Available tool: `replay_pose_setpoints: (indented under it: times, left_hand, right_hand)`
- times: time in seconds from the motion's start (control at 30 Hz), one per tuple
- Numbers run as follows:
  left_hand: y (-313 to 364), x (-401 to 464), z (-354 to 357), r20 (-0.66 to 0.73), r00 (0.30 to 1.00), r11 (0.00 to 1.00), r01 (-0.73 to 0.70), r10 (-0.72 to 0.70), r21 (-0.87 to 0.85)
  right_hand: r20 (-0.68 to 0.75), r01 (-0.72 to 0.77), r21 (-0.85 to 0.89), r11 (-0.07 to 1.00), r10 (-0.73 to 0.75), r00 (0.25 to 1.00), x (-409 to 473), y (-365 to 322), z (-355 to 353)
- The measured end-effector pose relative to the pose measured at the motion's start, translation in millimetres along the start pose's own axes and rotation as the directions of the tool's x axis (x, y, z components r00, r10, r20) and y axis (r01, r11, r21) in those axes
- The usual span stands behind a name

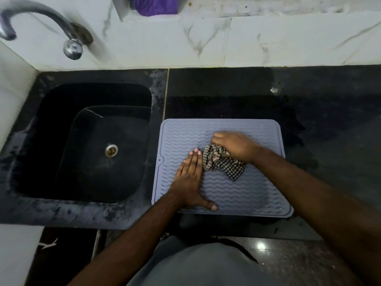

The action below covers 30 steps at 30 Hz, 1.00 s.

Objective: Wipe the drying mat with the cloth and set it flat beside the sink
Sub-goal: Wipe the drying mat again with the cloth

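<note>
A grey-blue ribbed drying mat [253,195] lies flat on the black counter, just right of the sink [99,141]. Its near right corner hangs slightly over the counter's front edge. My right hand [235,147] grips a bunched black-and-white checked cloth [226,164] against the middle of the mat. My left hand [190,180] rests flat on the mat's left half, fingers straight and together, thumb spread out toward me. Its fingertips almost touch the cloth.
A black sink with a metal drain [111,150] fills the left of the counter. A chrome tap [41,21] juts from the marble-tiled wall above it. Something purple [155,5] sits on the ledge at the back. Dark counter [309,104] stretches behind and right of the mat.
</note>
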<state>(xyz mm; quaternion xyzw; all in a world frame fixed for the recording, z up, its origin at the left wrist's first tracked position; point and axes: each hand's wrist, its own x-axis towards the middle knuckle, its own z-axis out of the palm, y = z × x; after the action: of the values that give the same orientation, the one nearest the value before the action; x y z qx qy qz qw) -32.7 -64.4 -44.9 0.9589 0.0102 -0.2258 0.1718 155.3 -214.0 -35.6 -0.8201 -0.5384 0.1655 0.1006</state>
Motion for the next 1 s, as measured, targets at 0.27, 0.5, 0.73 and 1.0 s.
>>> replay_pose_setpoints:
  times: [0.27, 0.5, 0.73, 1.0]
  left_hand:
    - [0, 3, -2, 0.036, 0.999, 1.000, -0.007, 0.006, 0.025]
    - [-1, 13, 5, 0.033, 0.998, 0.997, 0.057, -0.055, -0.043]
    - [2, 13, 9, 0.129, 0.986, 0.994, 0.106, -0.110, 0.035]
    - [-4, 14, 12, 0.042, 0.998, 0.999, 0.035, -0.035, 0.010]
  right_hand:
    - [-0.169, -0.277, -0.023, 0.961, 0.269, 0.948, 37, 50, -44]
    - [-0.445, -0.378, 0.181, 0.908, 0.418, 0.792, 8, 9, -74]
    - [-0.065, -0.125, 0.093, 0.988, 0.131, 0.989, -44, -91, 14]
    - [-0.002, 0.127, 0.030, 0.992, -0.127, 0.992, -156, -61, 63]
